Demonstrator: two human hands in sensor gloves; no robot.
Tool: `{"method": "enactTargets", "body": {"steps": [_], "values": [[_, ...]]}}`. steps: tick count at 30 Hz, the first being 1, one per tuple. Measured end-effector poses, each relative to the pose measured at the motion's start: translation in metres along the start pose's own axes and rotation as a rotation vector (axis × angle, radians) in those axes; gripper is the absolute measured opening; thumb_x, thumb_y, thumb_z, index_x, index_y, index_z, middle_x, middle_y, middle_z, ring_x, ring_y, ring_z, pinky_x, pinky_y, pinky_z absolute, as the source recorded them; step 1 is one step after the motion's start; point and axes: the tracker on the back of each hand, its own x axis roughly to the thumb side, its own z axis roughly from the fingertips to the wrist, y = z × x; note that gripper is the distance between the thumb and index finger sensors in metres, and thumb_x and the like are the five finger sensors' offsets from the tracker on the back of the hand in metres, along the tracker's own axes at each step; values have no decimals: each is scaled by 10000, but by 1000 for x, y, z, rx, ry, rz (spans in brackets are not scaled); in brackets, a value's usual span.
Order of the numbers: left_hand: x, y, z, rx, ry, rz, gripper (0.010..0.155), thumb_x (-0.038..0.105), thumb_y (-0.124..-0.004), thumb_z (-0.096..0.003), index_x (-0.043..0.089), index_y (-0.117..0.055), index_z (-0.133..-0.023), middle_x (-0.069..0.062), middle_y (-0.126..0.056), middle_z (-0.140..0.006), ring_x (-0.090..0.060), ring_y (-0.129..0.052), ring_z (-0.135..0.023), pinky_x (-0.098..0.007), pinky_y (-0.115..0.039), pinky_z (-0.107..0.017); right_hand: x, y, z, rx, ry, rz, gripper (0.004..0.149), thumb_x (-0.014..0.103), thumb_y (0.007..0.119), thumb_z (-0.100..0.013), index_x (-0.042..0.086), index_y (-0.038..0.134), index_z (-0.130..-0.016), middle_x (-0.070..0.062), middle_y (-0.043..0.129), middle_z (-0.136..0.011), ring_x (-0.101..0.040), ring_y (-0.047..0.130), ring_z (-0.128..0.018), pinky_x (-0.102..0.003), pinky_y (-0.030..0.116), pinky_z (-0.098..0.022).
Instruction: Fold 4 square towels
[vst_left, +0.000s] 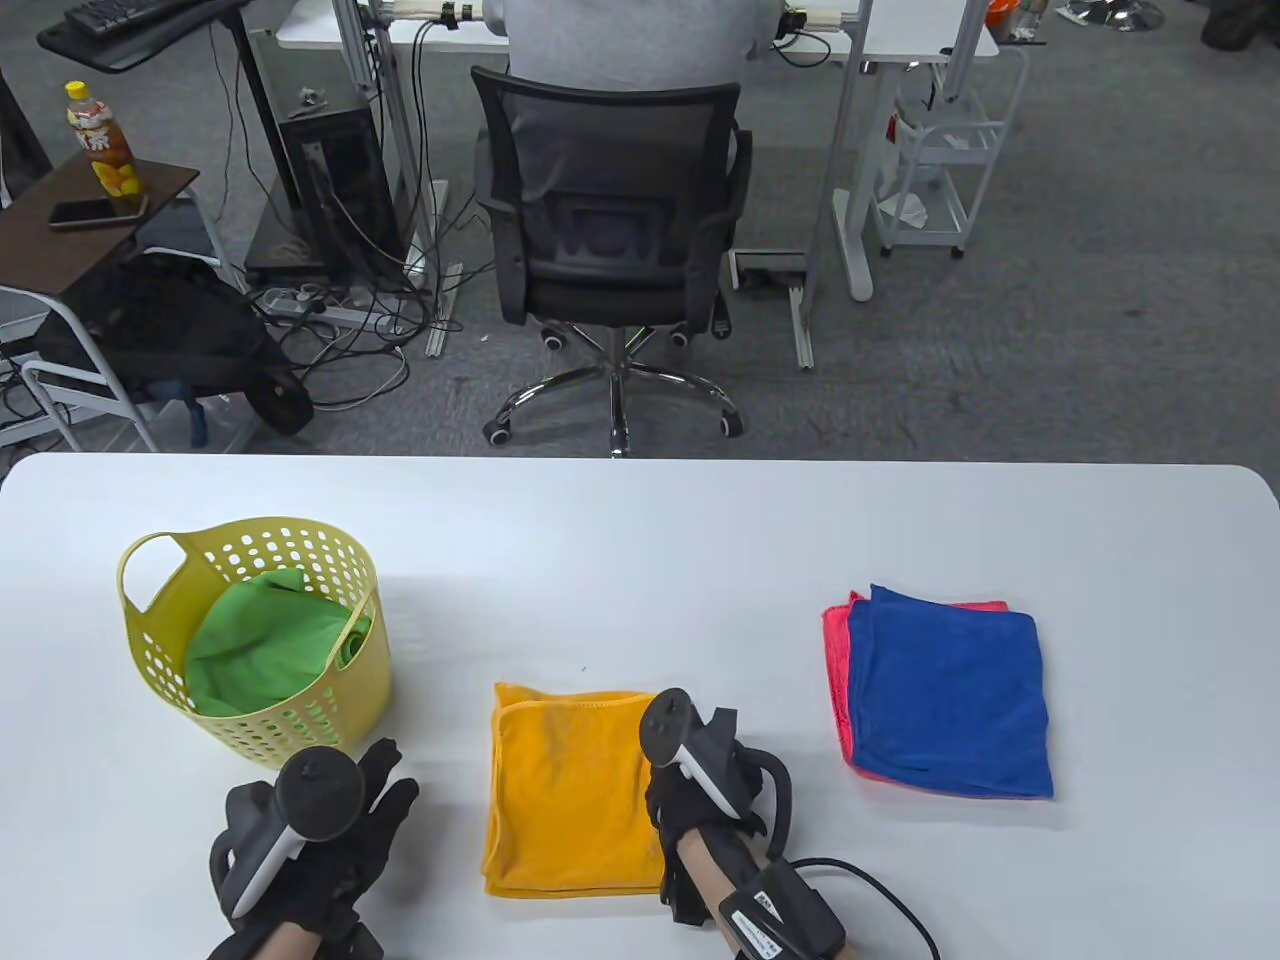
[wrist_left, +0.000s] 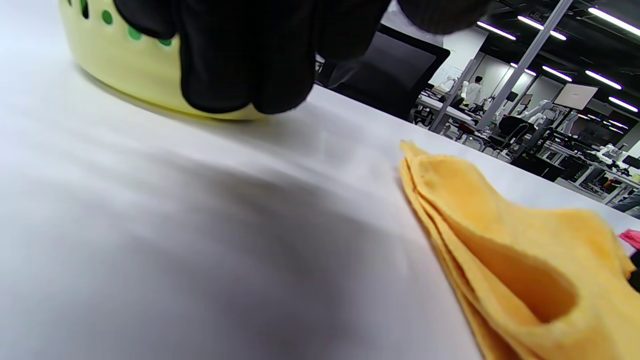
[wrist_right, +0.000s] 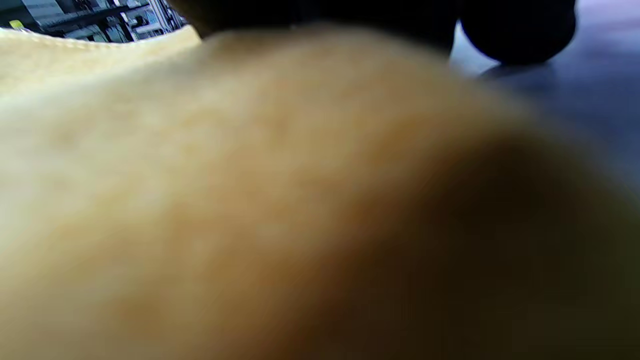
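A folded orange towel (vst_left: 570, 790) lies on the white table (vst_left: 640, 540) at the front centre. My right hand (vst_left: 665, 800) rests on its right edge; the tracker hides the fingers, so I cannot tell if they grip it. In the right wrist view the orange towel (wrist_right: 200, 175) fills the frame, blurred, under dark fingers (wrist_right: 325, 10). My left hand (vst_left: 385, 785) hovers open and empty left of the towel, near the yellow basket (vst_left: 300, 720). A folded blue towel (vst_left: 950, 690) lies on a folded red towel (vst_left: 835, 630) at the right. A green towel (vst_left: 270, 650) sits crumpled in the basket.
The left wrist view shows my fingers (wrist_left: 245, 55) in front of the basket (wrist_left: 125, 65), with the orange towel's layered corner (wrist_left: 525, 260) to the right. Beyond the table's far edge stands an office chair (vst_left: 610, 230). A cable (vst_left: 880, 890) runs from my right wrist.
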Motion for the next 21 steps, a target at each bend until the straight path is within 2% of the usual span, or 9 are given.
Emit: {"method": "enactTargets", "body": {"steps": [3, 5, 8, 12, 16, 21], "values": [[0, 0, 0, 3, -1, 1, 642, 560, -633, -538, 277, -619, -1114, -81, -837, -1045, -352, -889, -949, -539, -589, -816, -12, -7, 2, -16, -22, -116, 404, 247, 741, -526, 42, 801, -869, -355, 763, -827, -283, 863, -582, -593, 706, -509], [0, 1, 1, 6, -4, 4, 643, 561, -631, -538, 280, -612, -1116, -79, -834, -1047, -351, -886, -951, -537, -590, -817, -30, -24, 6, -46, -59, -315, 403, 241, 702, -535, 75, 750, -899, -340, 770, -892, -365, 946, -623, -602, 785, -488], [0, 0, 0, 4, -5, 1, 647, 563, -629, -538, 279, -605, -1120, -80, -830, -1050, -353, -885, -952, -539, -586, -818, -61, -49, 7, -24, -26, -491, 405, 217, 685, -542, 61, 715, -915, -358, 766, -905, -298, 1047, -474, -472, 915, -368], [1, -2, -1, -4, -3, -8, 648, 565, -627, -539, 284, -599, -1122, -79, -827, -1052, -350, -889, -950, -541, -597, -813, -101, -92, 8, -123, 26, -423, 405, 219, 699, -545, 46, 727, -910, -322, 840, -813, -124, 1007, -182, -292, 905, -144], [1, -3, -1, -11, -1, -11, 642, 569, -624, -540, 302, -593, -1123, -69, -821, -1060, -351, -894, -946, -542, -603, -811, -125, -130, -2, -141, 2, -416, 412, 225, 750, -540, 30, 777, -902, -308, 896, -741, -142, 994, -135, -292, 886, -107], [2, -4, 0, 2, 4, -24, 646, 571, -625, -539, 308, -580, -1128, -75, -778, -1092, -352, -882, -957, -544, -594, -814, -129, -170, -7, -216, -51, -494, 413, 224, 766, -535, 35, 797, -901, -305, 909, -738, -155, 998, -138, -303, 886, -111]]}}
